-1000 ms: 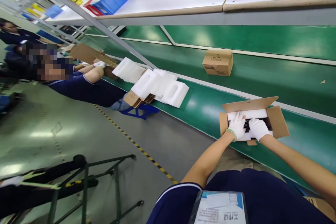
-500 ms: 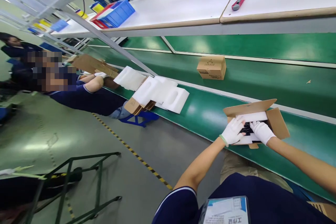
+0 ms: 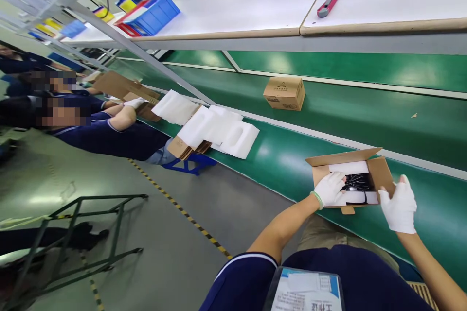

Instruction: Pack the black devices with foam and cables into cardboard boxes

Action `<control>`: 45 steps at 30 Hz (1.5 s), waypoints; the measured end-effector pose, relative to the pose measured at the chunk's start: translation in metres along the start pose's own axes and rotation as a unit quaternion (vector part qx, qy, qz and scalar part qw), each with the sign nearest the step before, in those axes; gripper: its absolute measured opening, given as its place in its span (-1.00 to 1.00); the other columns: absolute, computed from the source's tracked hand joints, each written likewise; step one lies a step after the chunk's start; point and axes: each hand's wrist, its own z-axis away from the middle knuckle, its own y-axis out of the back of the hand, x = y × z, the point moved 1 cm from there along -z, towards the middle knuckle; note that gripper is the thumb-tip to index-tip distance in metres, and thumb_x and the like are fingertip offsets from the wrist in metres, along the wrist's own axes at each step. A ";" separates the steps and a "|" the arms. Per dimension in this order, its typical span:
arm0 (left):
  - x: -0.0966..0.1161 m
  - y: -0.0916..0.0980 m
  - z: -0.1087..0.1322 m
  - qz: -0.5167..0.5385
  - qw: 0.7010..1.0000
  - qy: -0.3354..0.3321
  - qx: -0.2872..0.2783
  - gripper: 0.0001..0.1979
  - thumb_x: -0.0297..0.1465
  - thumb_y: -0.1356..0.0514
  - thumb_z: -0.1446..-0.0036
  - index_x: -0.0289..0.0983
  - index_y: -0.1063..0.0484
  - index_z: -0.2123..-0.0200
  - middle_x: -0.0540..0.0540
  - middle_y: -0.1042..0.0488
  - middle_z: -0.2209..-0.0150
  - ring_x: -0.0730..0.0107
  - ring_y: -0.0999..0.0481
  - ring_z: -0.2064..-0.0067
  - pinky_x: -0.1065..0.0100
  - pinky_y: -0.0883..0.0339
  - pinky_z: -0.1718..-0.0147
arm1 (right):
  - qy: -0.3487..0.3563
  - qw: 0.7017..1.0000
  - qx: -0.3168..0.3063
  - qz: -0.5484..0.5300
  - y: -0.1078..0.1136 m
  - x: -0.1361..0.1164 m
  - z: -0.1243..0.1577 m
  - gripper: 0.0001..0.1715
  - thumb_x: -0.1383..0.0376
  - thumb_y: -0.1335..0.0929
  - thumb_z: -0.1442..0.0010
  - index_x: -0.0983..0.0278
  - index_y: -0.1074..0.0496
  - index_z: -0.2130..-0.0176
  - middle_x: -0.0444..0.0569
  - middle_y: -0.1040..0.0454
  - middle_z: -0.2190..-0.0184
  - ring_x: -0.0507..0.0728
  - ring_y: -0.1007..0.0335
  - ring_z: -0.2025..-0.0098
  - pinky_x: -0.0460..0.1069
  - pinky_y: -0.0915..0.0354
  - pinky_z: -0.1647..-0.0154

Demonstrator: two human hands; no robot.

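An open cardboard box (image 3: pixel 320 173) stands on the green belt in front of me, flaps raised. Inside lie a coiled black cable (image 3: pixel 357 182) and white foam pieces (image 3: pixel 348 167). My left hand (image 3: pixel 330 188), in a white glove, rests over the box's left side, its fingers stretched out onto the contents and the palm side hidden. At the right end, my gloved right hand (image 3: pixel 399 206) has its thumb on the inner face of the right flap (image 3: pixel 381 175) and its fingers by the outer edge, holding it between them.
White foam inserts (image 3: pixel 239 138) and flat cardboard lie to the left on the green belt (image 3: pixel 280 155). A closed carton (image 3: pixel 284 93) sits farther back. On the white shelf are a red utility knife (image 3: pixel 331 0) and a blue bin (image 3: pixel 155 14). A co-worker (image 3: pixel 109 136) handles cardboard at left.
My right hand has left the box's inside and moved right to the flap, uncovering the cable. The left hand stays over the box's left side. The view has shifted slightly.
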 end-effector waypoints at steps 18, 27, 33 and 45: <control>0.020 0.012 -0.026 -0.019 0.994 -0.097 -0.038 -0.39 -0.20 -0.07 -0.21 -0.47 -0.16 -0.22 -0.33 -0.11 -0.28 0.01 -0.07 -0.29 0.07 0.05 -0.28 | 0.308 0.942 -0.114 0.072 -0.057 0.004 0.038 -0.21 0.08 -0.29 -0.20 0.57 -0.18 -0.22 0.35 -0.15 -0.25 0.41 0.03 -0.31 0.25 -0.08 -0.26; 0.030 -0.010 -0.032 -0.014 0.996 -0.038 -0.074 -0.08 0.07 -0.08 -0.11 -0.51 0.00 -0.30 -0.41 -0.02 -0.31 -0.15 0.07 -0.35 -0.02 0.25 -0.32 | 0.251 0.940 -0.228 0.051 0.002 -0.066 -0.070 -0.57 0.19 -0.14 -0.31 0.31 -0.42 0.04 0.12 -0.47 0.05 0.26 -0.35 0.02 0.08 -0.22 0.03; 0.035 -0.022 -0.028 -0.009 0.997 0.007 -0.080 -0.17 0.06 -0.03 -0.15 -0.39 -0.03 -0.31 -0.31 -0.12 -0.29 -0.12 0.11 -0.37 -0.07 0.20 -0.31 | 0.245 0.885 -0.387 0.085 -0.058 -0.111 -0.077 -0.62 0.35 -0.21 -0.21 0.32 -0.46 0.03 0.15 -0.45 0.04 0.20 -0.39 0.07 0.02 -0.25 0.14; 0.039 -0.028 -0.023 0.041 0.995 0.006 -0.091 -0.40 -0.02 -0.14 -0.09 -0.34 -0.35 -0.04 -0.23 -0.40 -0.09 0.00 -0.31 -0.18 0.12 -0.19 -0.18 | 0.322 0.844 -0.427 0.028 -0.057 -0.126 -0.086 -0.59 0.10 -0.30 -0.27 0.31 -0.38 0.01 0.03 -0.41 0.06 0.12 -0.39 0.11 0.10 -0.39 0.10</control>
